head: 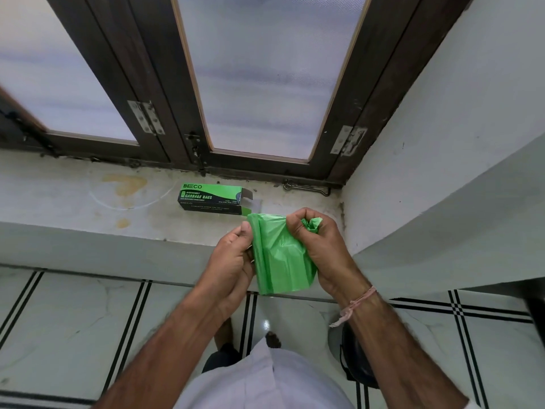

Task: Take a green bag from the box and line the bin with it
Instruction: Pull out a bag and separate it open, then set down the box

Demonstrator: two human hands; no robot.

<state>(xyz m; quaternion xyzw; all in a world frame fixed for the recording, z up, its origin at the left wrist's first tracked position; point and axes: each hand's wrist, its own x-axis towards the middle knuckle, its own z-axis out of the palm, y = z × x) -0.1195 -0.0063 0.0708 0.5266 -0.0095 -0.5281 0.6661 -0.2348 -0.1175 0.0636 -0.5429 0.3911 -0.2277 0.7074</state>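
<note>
Green garbage bag (280,261), held above the window sill (73,196) near its Beco box (211,199): left hand (233,261) pinches one edge, right hand (318,246) clenches the bunched top. Uneven pulling could tear the thin film.

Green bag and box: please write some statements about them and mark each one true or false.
1. The left hand and the right hand both hold the green bag. True.
2. The box lies on the floor tiles. False: it lies on the window ledge.
3. The box is open at its right end. True.
4. The green bag is fully spread out. False: it hangs folded and bunched between the hands.
</note>
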